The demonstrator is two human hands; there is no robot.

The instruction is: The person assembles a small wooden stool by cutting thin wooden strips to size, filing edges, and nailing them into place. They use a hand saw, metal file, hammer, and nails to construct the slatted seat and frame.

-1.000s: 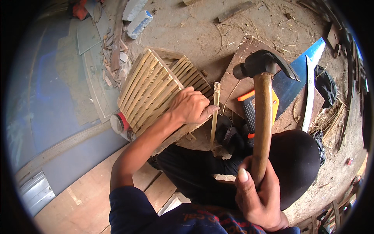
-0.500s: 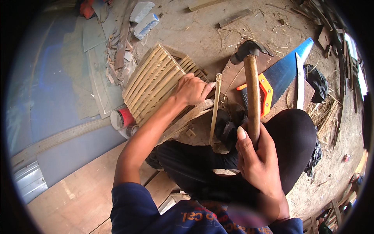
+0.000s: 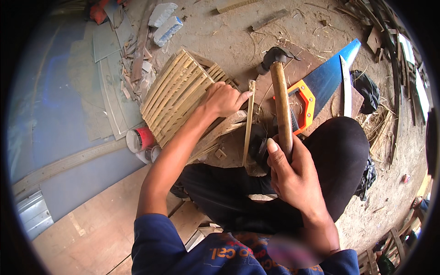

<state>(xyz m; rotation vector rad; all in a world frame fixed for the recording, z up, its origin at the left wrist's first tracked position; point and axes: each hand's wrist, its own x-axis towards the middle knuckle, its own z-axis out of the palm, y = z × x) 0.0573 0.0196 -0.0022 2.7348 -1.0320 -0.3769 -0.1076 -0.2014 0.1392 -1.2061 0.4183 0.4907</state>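
My left hand (image 3: 223,100) is closed over the near right edge of a slatted wooden crate (image 3: 172,94), its fingertips hidden. The thumb reaches out to the top of a thin wooden strip (image 3: 250,123), which stands beside the crate and leans slightly. Wrapped round the lower handle of a claw hammer (image 3: 282,110), my right hand (image 3: 297,176) holds it up in front of my bent knee. The hammer's dark head is at the top, over a brown board, apart from the strip and the crate.
A handsaw (image 3: 327,82) with a blue blade and orange-yellow handle lies on the brown board (image 3: 300,57), beside a pale strip (image 3: 345,87). A red can (image 3: 143,139) stands left of the crate. Glass-like sheets (image 3: 110,82), wood scraps and a black plastic bag (image 3: 365,94) lie around.
The hammer has moved a little to the left, toward the wooden strip, with my right hand still round it. My left hand stays at the crate's edge. The whole view has shifted slightly.
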